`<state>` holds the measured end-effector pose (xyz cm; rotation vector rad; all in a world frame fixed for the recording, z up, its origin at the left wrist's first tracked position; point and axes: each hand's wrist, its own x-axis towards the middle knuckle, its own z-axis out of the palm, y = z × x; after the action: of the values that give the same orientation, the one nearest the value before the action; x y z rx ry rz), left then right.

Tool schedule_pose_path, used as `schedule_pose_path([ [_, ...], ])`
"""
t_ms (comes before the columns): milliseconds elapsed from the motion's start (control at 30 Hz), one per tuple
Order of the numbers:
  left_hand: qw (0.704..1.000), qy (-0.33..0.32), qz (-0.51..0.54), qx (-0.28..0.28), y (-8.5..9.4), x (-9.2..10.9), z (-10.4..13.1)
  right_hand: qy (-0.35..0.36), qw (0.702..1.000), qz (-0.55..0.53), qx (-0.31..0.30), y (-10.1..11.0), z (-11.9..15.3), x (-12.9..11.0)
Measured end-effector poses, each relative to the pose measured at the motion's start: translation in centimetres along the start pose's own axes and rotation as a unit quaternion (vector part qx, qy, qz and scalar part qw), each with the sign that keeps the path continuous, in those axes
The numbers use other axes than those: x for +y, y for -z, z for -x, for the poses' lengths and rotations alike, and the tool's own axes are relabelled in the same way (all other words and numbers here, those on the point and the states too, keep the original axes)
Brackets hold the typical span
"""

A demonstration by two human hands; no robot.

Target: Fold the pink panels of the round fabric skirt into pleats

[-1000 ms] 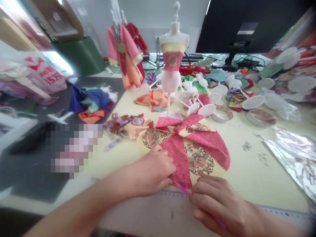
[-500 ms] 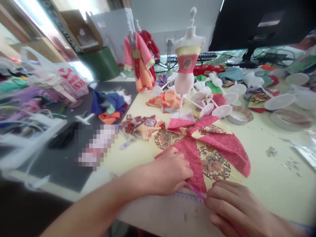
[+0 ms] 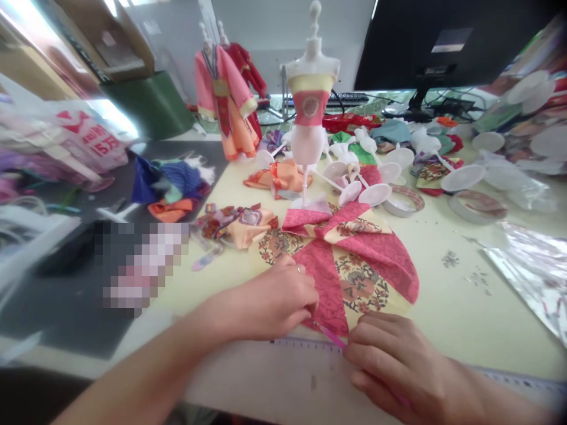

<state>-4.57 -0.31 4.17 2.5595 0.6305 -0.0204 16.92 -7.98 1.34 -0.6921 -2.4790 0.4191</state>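
Note:
A red and cream floral cloth piece (image 3: 323, 283) lies spread on the cream tabletop, its upper part folded and bunched. My left hand (image 3: 283, 298), with a ring on one finger, rests at the cloth's lower left edge, its fingers curled and pinching that edge. To the right, my right hand (image 3: 390, 360) is closed around a slim pink tool (image 3: 333, 337), whose tip points toward the cloth's edge near my left fingertips. Behind the cloth stands a small white mannequin (image 3: 308, 144) in a red and cream top.
Two dressed mannequins (image 3: 224, 100) stand at the back left. Tape rolls (image 3: 478, 206) and white stands lie right of centre. A monitor (image 3: 443, 47) is at the back right. Orange garments (image 3: 279, 178) and a blue cloth heap (image 3: 170, 183) lie leftward. A ruler strip (image 3: 305, 345) runs along the front.
The camera view has turned to the right, so the scene sits further left. Both hands keep about the same hold and place at the cloth.

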Motion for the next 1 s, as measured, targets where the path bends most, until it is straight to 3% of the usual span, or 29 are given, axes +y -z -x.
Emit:
schedule_pose_path([
  [167,1.0,0.012,0.012,-0.021,-0.37,0.24,-0.41,0.003,1.0,0.0,0.0,-0.04,-0.1,0.12],
  [1000,0.998,0.056,0.022,-0.015,-0.44,0.66,-0.81,0.006,1.0,0.008,0.002,0.04,0.03,0.09],
])
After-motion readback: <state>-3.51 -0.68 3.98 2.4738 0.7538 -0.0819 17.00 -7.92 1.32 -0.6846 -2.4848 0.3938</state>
